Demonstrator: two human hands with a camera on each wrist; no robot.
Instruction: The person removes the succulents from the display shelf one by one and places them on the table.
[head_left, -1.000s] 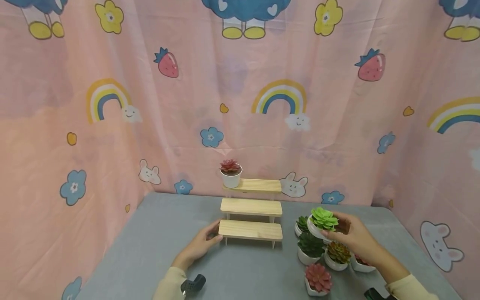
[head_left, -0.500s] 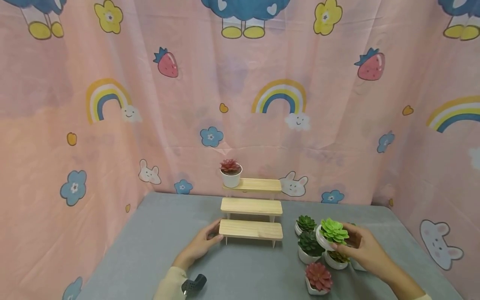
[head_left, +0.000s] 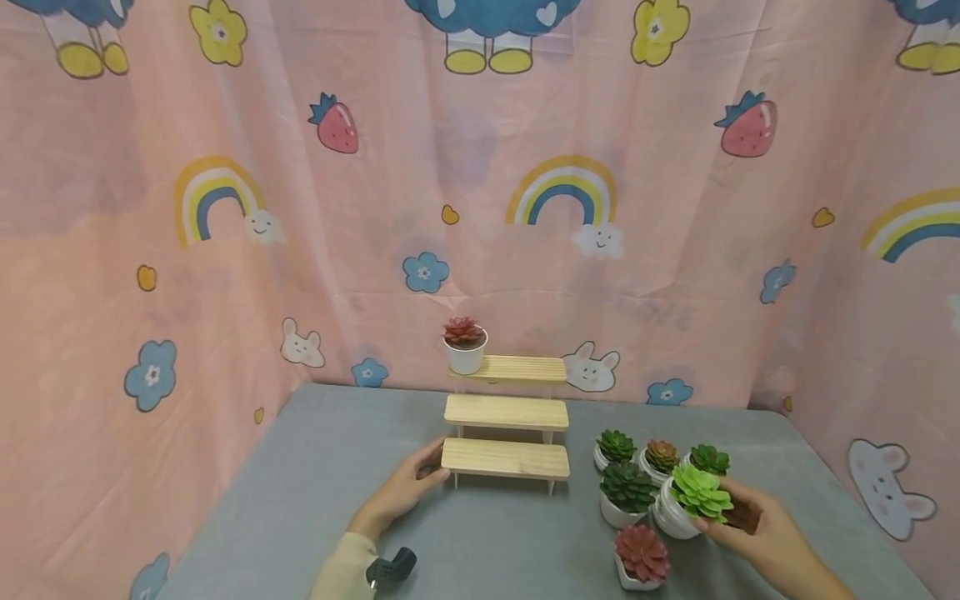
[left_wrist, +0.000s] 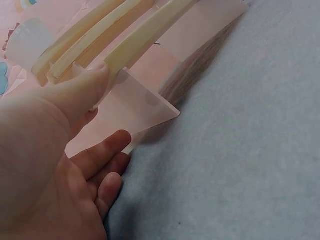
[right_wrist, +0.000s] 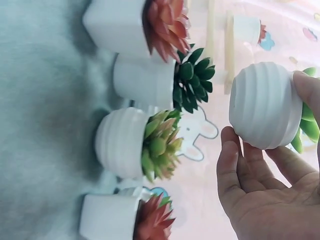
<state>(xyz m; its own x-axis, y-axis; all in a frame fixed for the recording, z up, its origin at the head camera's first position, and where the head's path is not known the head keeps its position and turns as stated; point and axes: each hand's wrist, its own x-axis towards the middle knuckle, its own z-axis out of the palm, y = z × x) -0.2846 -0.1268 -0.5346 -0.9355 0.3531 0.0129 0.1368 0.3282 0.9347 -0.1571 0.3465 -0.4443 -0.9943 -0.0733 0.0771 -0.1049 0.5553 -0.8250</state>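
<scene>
At the left end of a three-step wooden display stand (head_left: 506, 458), my left hand (head_left: 401, 487) grips the lowest step. In the left wrist view its thumb lies on the plank's end, with other fingers beside the clear leg (left_wrist: 135, 107). My right hand (head_left: 761, 525) holds a bright green potted succulent (head_left: 701, 492) over the plant group. The right wrist view shows its ridged white pot (right_wrist: 265, 105) between thumb and fingers, raised and tilted. Near it stand a dark green succulent (head_left: 628, 487) and a pink-red succulent (head_left: 641, 554). Hand and held pot hide other plants behind them.
A red succulent (head_left: 465, 346) in a white pot stands on the top step's left end. Several more potted succulents, including an orange-tinged succulent (head_left: 662, 457), stand on the grey table (head_left: 337, 442). A pink printed curtain (head_left: 375, 208) hangs behind.
My right hand has carried the bright green succulent right and nearer to me. Plants at the back of the group have come into view. My left hand stays at the stand.
</scene>
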